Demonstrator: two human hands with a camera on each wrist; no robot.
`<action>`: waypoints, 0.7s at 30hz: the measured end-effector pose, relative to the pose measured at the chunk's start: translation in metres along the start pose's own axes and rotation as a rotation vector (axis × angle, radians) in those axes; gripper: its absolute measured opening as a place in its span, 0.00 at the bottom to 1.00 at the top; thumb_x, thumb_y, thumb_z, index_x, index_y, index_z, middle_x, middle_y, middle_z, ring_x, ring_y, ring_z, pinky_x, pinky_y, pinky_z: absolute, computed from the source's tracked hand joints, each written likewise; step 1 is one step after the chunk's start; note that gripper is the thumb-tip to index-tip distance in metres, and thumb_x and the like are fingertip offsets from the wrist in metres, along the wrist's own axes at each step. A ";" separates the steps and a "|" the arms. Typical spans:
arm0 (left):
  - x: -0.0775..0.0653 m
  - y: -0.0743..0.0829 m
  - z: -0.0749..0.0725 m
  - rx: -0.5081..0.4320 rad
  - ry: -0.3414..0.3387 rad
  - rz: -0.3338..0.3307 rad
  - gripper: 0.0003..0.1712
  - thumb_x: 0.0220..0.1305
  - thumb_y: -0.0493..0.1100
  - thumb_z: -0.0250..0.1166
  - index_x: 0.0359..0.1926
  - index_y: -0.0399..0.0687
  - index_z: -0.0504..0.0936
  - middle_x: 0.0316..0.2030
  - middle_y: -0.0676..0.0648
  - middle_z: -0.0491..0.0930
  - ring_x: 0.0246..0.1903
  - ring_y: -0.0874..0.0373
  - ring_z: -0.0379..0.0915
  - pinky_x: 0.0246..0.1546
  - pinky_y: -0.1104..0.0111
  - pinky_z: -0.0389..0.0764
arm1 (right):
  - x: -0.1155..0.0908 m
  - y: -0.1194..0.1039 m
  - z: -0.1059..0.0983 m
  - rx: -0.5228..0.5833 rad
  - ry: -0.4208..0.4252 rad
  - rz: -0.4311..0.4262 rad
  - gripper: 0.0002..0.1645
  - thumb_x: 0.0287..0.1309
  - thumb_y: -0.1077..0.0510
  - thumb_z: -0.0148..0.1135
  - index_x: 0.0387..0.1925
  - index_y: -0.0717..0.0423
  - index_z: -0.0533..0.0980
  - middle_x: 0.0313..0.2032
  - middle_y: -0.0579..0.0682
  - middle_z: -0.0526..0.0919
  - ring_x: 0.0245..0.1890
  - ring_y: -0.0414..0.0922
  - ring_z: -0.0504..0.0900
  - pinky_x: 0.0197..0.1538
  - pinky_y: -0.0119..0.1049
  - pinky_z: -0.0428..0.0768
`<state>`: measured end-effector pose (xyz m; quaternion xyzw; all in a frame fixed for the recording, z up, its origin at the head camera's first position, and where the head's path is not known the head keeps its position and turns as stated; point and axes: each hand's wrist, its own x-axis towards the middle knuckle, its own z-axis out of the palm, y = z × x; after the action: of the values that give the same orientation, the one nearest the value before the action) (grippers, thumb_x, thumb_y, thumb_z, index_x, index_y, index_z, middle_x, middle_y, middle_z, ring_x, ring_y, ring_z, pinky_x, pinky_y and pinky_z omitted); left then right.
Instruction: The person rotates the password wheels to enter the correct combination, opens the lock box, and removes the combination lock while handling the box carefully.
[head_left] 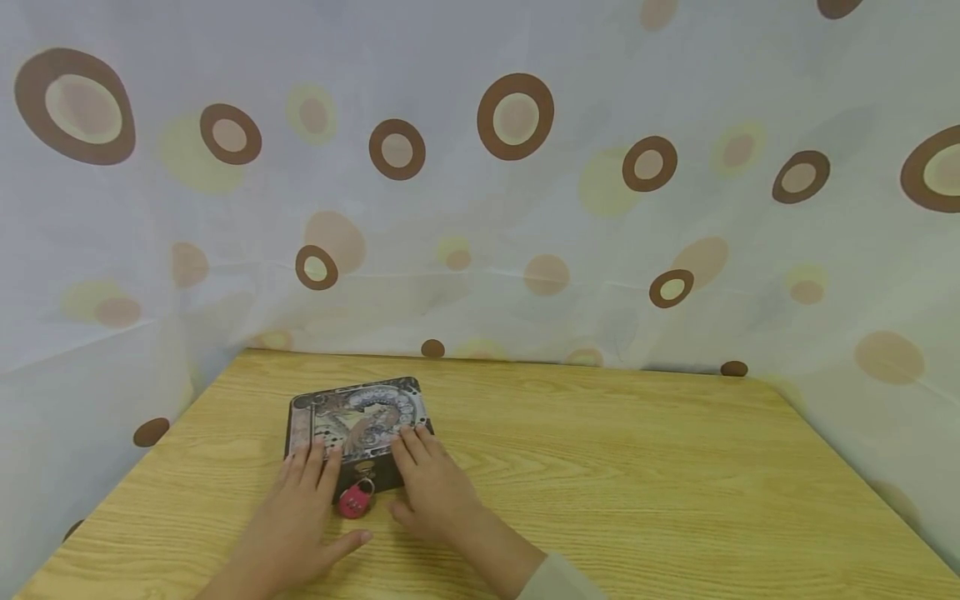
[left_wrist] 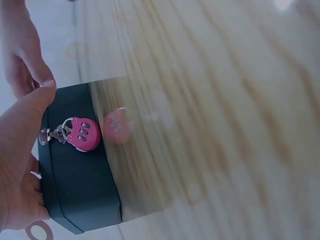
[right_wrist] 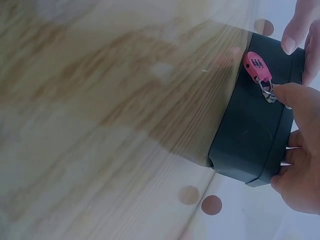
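Note:
A dark tin box [head_left: 330, 425] with a printed picture on its lid lies on the left part of the table. From its front clasp [left_wrist: 45, 136] hangs a pink padlock [head_left: 352, 502] with three number dials, its shackle through the clasp. My left hand [head_left: 288, 517] rests its extended fingers on the lid's front left, thumb off to the side. On the front right, my right hand [head_left: 437, 492] touches the lid with straight fingers. In the right wrist view the right thumb [right_wrist: 287, 92] overlaps the area by the clasp and shackle.
The wood-grain table [head_left: 637, 475] stretches away to the right of the box. Behind it and at both sides hangs a pale curtain [head_left: 450, 208] with brown and yellow circles.

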<state>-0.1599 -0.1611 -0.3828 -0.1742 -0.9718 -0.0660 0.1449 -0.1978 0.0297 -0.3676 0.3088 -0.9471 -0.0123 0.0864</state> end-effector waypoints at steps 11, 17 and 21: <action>0.007 0.007 0.005 -0.008 -0.021 0.020 0.56 0.50 0.71 0.60 0.63 0.28 0.61 0.64 0.25 0.58 0.64 0.31 0.52 0.62 0.43 0.59 | -0.006 0.010 -0.001 -0.011 -0.012 0.006 0.43 0.57 0.42 0.58 0.67 0.59 0.57 0.68 0.56 0.60 0.69 0.52 0.58 0.69 0.39 0.59; 0.008 0.011 0.004 -0.007 -0.011 0.033 0.55 0.49 0.69 0.61 0.62 0.27 0.62 0.63 0.25 0.58 0.64 0.31 0.53 0.62 0.43 0.59 | -0.008 0.012 -0.001 -0.004 -0.030 0.017 0.42 0.58 0.42 0.57 0.67 0.59 0.57 0.68 0.56 0.59 0.69 0.52 0.57 0.70 0.39 0.58; 0.008 0.012 0.004 -0.001 -0.005 0.040 0.55 0.49 0.69 0.61 0.62 0.27 0.63 0.63 0.24 0.58 0.64 0.31 0.54 0.61 0.43 0.60 | -0.009 0.013 -0.001 0.022 -0.019 0.021 0.42 0.57 0.43 0.57 0.67 0.59 0.57 0.68 0.56 0.60 0.69 0.52 0.57 0.70 0.40 0.59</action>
<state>-0.1639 -0.1468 -0.3834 -0.1940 -0.9684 -0.0630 0.1436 -0.1983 0.0457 -0.3673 0.2997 -0.9512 -0.0038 0.0740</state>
